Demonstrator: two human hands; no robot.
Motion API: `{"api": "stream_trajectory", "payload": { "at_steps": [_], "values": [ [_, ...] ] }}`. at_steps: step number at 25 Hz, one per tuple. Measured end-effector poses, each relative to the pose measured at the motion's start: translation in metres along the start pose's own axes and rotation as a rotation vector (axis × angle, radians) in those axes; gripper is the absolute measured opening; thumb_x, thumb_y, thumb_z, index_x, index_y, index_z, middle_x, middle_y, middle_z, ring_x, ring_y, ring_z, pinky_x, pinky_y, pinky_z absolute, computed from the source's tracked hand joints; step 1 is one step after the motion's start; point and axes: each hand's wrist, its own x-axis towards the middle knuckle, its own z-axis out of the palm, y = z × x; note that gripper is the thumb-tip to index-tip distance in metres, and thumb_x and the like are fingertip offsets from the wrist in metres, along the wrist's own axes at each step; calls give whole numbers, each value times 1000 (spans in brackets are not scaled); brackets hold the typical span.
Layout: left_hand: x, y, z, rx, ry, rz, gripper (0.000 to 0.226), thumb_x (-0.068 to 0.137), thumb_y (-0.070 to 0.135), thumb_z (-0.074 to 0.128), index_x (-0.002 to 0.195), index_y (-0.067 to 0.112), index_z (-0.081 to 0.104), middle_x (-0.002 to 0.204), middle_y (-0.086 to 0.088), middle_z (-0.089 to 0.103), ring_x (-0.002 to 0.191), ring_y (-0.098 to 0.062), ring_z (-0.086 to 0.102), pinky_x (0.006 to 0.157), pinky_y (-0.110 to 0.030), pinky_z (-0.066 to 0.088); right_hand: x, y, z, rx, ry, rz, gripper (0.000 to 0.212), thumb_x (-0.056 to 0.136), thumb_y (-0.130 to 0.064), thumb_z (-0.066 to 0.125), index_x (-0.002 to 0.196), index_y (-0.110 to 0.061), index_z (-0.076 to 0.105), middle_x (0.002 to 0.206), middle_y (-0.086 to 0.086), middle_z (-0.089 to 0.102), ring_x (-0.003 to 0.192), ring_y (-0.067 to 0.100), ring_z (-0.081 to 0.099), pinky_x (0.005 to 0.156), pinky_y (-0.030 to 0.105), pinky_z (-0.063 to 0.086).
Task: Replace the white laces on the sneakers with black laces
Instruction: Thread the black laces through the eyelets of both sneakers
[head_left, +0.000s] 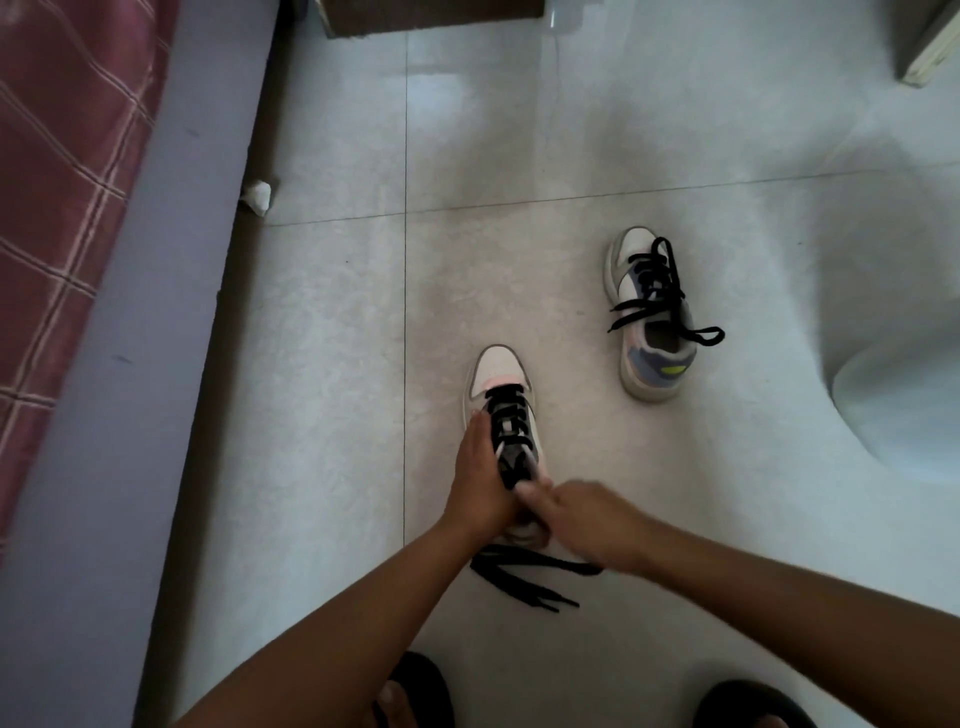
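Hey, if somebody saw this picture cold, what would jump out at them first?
Probably the two hands meeting over the near sneaker in the middle of the tiled floor: the left hand grips its side while the right hand works at the collar, and loose black lace ends trail behind the heel. Next, the second sneaker farther off to the right, already threaded with black laces and untouched.

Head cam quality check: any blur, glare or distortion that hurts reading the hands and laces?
Head view: right hand is motion-blurred, so its grip is unclear; left hand on the near sneaker is sharper. Soft glare patch on the floor tiles at top. Wide-angle bending curves the bed edge. Dim, flat light overall; black laces and the far sneaker still read clearly.
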Motion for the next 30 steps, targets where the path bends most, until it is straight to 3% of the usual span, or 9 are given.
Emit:
{"api": "stream_trajectory", "payload": {
  "at_steps": [2,4,6,8,13,17,21,26,30],
  "values": [
    [2,-11,-7,34,-73,47,84,71,21,77,140,10,30,139,-10,40,127,-24,42,107,-42,38,28,16,-25,10,241,33,40,98,-41,39,85,-9,60,97,16,66,89,28,61,73,31,42],
    [12,-11,-27,-30,-224,-94,79,77,5,72,143,14,30,146,-5,36,131,-18,39,104,-34,41,56,23,-38,174,351,2,22,96,-33,48,86,-14,56,91,11,64,86,29,60,72,31,44],
    [29,-3,-48,2,-159,-183,46,87,6,59,131,16,49,137,-4,50,117,-15,51,88,-27,48,77,18,-36,197,310,-94,12,92,-29,56,90,-18,58,85,2,60,80,22,57,68,27,42],
    [41,11,-56,232,-15,-74,23,93,16,54,115,15,60,118,-5,62,97,-13,57,77,-24,45,88,8,-32,123,292,-163,11,89,-28,62,92,-17,61,86,1,58,80,18,54,66,25,37],
    [55,31,-32,682,-3,122,25,91,23,55,110,11,65,102,-11,52,88,-26,57,71,-27,40,100,-4,-35,-147,311,-287,19,89,-19,58,103,-12,67,102,13,59,90,28,59,70,30,42],
    [57,33,-25,615,76,31,22,91,13,49,91,-1,67,89,-14,50,84,-31,59,64,-27,37,100,-16,-31,-324,272,-236,27,93,-14,46,113,-9,63,111,17,56,95,31,59,68,29,39],
    [69,44,-26,590,64,-148,24,93,9,48,96,-2,69,101,-20,66,94,-29,62,71,-28,40,104,-30,-37,-433,145,-194,29,93,-7,45,119,-5,58,119,20,56,105,32,57,74,29,39],
    [83,57,-17,654,25,-297,28,93,4,45,117,-2,57,122,-19,59,110,-31,58,84,-32,45,118,-46,-46,-544,10,-66,33,96,-9,49,128,-1,51,135,16,51,123,26,50,97,29,39],
    [86,59,-24,659,-63,-327,26,92,3,48,116,-4,57,121,-19,60,110,-30,59,81,-28,44,116,-48,-46,-594,-68,-48,29,92,-8,55,120,-3,58,125,14,58,112,25,58,83,29,45]
  ]
}}
